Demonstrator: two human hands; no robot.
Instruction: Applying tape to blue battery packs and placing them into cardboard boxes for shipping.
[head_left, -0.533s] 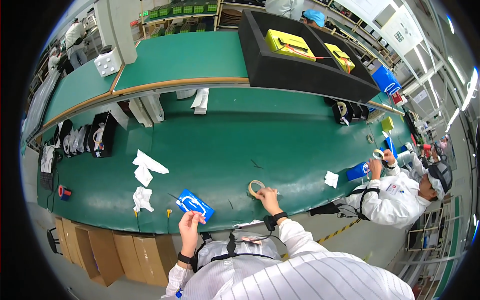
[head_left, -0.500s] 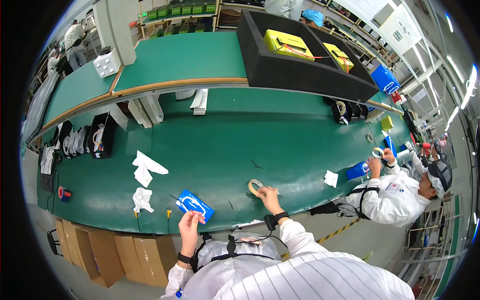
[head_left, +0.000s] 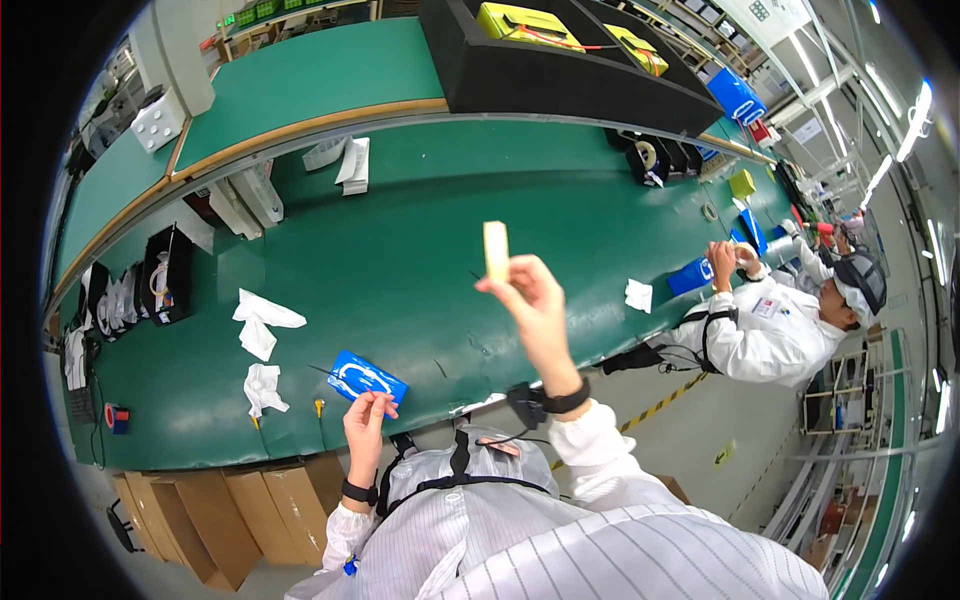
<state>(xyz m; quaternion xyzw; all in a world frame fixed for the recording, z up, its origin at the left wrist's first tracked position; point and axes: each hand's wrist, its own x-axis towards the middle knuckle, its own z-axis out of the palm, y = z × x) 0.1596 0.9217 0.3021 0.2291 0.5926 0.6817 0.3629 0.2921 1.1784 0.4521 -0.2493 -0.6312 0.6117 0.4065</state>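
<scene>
My right hand (head_left: 532, 296) is raised over the table, its fingers closed on a roll of cream masking tape (head_left: 496, 248) that I see edge-on. Near the table's front edge lies a shiny blue wrapped pack (head_left: 350, 372) with a white wire looped on top and a dark lead at its left end. At the pack's near side my left hand (head_left: 366, 414) pinches what looks like a thin red wire; its fingertips partly hide it. A short dark strip (head_left: 441, 369) lies to the right of the pack.
Crumpled white sheets (head_left: 264, 322) lie left of the pack, with a red-and-blue roll (head_left: 118, 420) farther left. A raised shelf (head_left: 320, 75) carries a black tray (head_left: 560, 85) with yellow packs. To the right, a co-worker (head_left: 760, 330) handles another blue pack (head_left: 690, 276).
My right hand has lifted the tape roll up and away from the front edge, turning it edge-on. My left hand stays at the blue pack. The whole view has shifted slightly.
</scene>
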